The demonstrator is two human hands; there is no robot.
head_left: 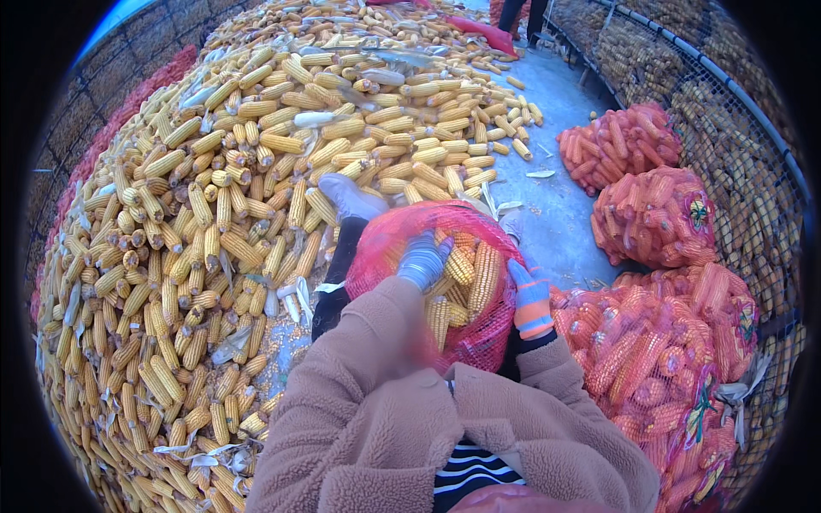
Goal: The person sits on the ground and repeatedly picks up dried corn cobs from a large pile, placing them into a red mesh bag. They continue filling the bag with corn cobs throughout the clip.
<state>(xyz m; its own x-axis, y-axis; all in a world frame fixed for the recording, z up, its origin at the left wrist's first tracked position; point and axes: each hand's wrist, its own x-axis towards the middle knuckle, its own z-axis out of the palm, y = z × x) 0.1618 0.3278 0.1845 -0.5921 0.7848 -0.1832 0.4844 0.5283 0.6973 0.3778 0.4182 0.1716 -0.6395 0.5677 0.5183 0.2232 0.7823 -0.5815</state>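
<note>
A red mesh bag partly filled with yellow corn cobs stands between my legs, its mouth open toward me. My left hand, in a grey-blue glove with purple fingertips, reaches over the left side of the mouth and lies against the cobs, fingers stretched. At the right rim, my right hand, in a blue and orange striped glove, is closed on the mesh; its fingertips are partly hidden.
A large heap of corn cobs spreads left and ahead. Filled red mesh bags line the right side, beside a wire mesh fence with corn behind it. Blue-grey floor shows between. Another person's legs stand far ahead.
</note>
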